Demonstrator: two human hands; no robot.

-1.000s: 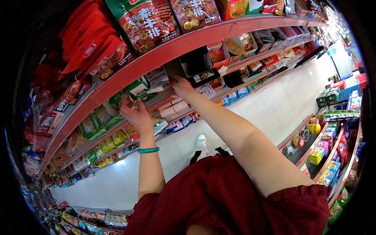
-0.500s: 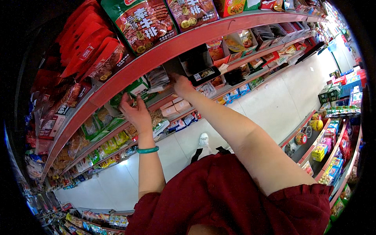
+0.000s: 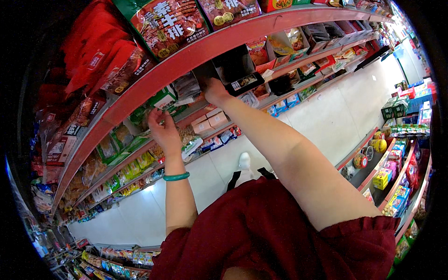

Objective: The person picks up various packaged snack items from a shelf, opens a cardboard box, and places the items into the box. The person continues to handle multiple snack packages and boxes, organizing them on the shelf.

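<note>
L hand (image 3: pixel 164 133) loosely open, nothing seen gripped; green box (image 3: pixel 163 99) at its 12 o'clock, on shelf (image 3: pixel 199 114). R hand (image 3: pixel 217 93) in shade, fingers' grip can't tell; packets (image 3: pixel 186 85) at 10, black box (image 3: pixel 245 83) at 1. Green box, packets shelved; R-side work prob. unfinished.

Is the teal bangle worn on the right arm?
No, the teal bangle circles the left forearm, below the left hand.

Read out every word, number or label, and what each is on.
I won't copy wording, but print stands on:
Green-edged pouch, top shelf: large white characters, legible.
Purple-edged pouch beside it: white characters, partly cut off.
Green box near the left hand: too small to read.
Black box beside the right hand: label too small.
</note>
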